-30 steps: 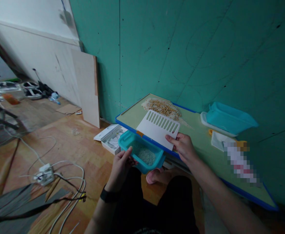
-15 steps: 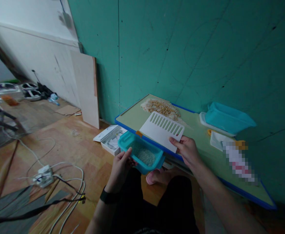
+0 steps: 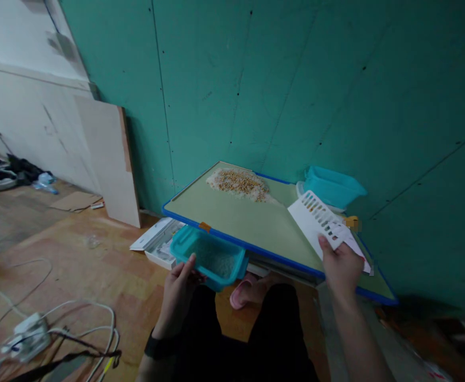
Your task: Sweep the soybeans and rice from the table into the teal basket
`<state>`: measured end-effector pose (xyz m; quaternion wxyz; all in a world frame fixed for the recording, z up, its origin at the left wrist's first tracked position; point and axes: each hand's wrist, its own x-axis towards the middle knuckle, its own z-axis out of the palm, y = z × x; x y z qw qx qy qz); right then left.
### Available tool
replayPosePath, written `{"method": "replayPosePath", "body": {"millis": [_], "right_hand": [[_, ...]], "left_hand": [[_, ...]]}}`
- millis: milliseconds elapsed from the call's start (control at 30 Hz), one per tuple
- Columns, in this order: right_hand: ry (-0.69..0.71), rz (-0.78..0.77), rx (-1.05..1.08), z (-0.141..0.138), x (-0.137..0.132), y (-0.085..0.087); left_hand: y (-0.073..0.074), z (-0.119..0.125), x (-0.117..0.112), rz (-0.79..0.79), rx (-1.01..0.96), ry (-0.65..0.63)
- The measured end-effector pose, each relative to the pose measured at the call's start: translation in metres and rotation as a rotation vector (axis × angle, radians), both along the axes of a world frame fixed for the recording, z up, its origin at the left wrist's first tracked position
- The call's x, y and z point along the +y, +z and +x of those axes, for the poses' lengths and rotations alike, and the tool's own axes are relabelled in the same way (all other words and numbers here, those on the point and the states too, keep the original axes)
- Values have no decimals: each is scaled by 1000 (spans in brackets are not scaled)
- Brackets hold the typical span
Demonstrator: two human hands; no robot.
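My left hand grips the near edge of a teal plastic tub, thumb on the rim. Pale granular material lies in the tub, which sits just below the table's front edge. In my right hand is a white slotted scraper, pinched at its solid end and held over the right part of the table. Toward the table's far left corner lies a heap of yellow beans mixed with whitish grains. The fingers under the tub are mostly hidden.
The green tabletop has a blue edge and stands against a green wall. A second teal tub stands at its back right. An open white box is on the floor, left of the held tub. Cables and a power strip lie farther left.
My right hand has carried the scraper rightward, away from the bean heap. My left hand still grips the tub. The whole view has turned to the right.
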<state>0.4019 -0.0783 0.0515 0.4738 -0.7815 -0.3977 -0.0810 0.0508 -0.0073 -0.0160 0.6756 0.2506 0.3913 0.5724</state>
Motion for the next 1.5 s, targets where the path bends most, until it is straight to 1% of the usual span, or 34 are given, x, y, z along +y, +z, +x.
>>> {"method": "replayPosePath", "body": {"millis": [33, 67, 100, 233, 367, 500, 600, 700, 767, 900, 1000, 1100, 1200, 1300, 1500], "right_hand": [[-101, -31, -78, 5, -1, 2], [-172, -50, -125, 9, 0, 5], [-204, -76, -142, 12, 3, 8], [-208, -231, -140, 20, 26, 24], [-177, -209, -98, 29, 51, 35], [-153, -221, -78, 32, 76, 39], [-120, -238, -63, 34, 96, 38], [-103, -266, 9, 41, 113, 37], [-98, -268, 55, 48, 122, 38], [-117, -214, 111, 62, 134, 38], [-90, -160, 139, 67, 139, 33], [-44, -114, 165, 70, 142, 28], [0, -84, 195, 77, 141, 25], [56, -58, 224, 86, 139, 21], [156, 10, 282, 99, 142, 10]], "left_hand": [[0, 2, 0, 3, -1, 7], [0, 5, 0, 1, 3, 7], [0, 7, -1, -3, 7, 18], [0, 11, -3, -27, 14, 51], [-2, 11, -4, -40, 3, 84], [-7, 9, -3, -43, 12, 81], [-11, 8, -2, -27, 24, 71], [-14, 6, 0, -21, 31, 41], [-15, 6, 0, -27, 33, 45], [-11, 8, -4, -40, 89, 88], [-3, 11, -10, -25, 161, 97], [5, 14, -15, -1, 193, 83], [10, 15, -17, -8, 223, 75], [9, 15, -17, -14, 206, 85], [1, 16, -15, -28, 162, 128]]}}
